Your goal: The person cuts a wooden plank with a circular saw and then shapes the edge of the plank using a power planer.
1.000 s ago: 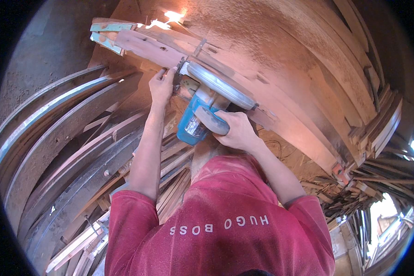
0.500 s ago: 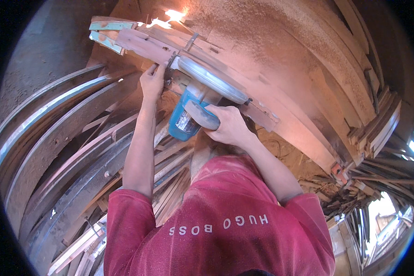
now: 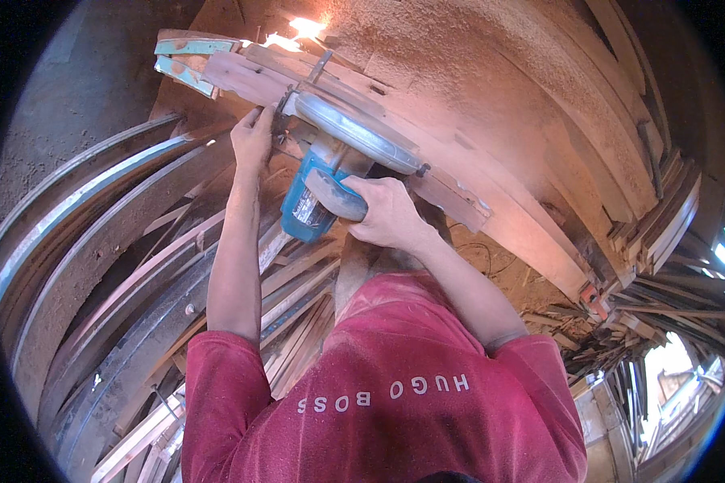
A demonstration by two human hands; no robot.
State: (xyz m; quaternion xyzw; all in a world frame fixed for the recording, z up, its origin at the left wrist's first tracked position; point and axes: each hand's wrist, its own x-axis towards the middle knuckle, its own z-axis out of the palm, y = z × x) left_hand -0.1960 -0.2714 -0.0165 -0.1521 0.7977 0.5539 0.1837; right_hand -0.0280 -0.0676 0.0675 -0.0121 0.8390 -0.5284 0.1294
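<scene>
A blue circular saw (image 3: 302, 211) with a silver blade guard (image 3: 354, 129) rests on a narrow reddish plank (image 3: 246, 78). My right hand (image 3: 388, 213) is wrapped round its rear handle. At the saw's front edge, my left hand (image 3: 252, 141) is closed with fingers and thumb against the base plate, beside the plank; its exact hold is partly hidden. A flat metal bar (image 3: 321, 67) sticks out across the plank from the saw's front. The blade itself is hidden beneath the guard and base.
Sawdust coats the wide wooden work surface (image 3: 459, 105) beyond the saw. Pale green-painted wood pieces (image 3: 187, 68) lie at its far left end. Long boards (image 3: 97, 217) are stacked at my left, and an orange clamp-like piece (image 3: 594, 300) sits at the right. Wood offcuts (image 3: 660, 322) are heaped beyond it.
The saw has slid left along the plank, toward its far end, with both my hands moving along with it. The plank stays about where it was.
</scene>
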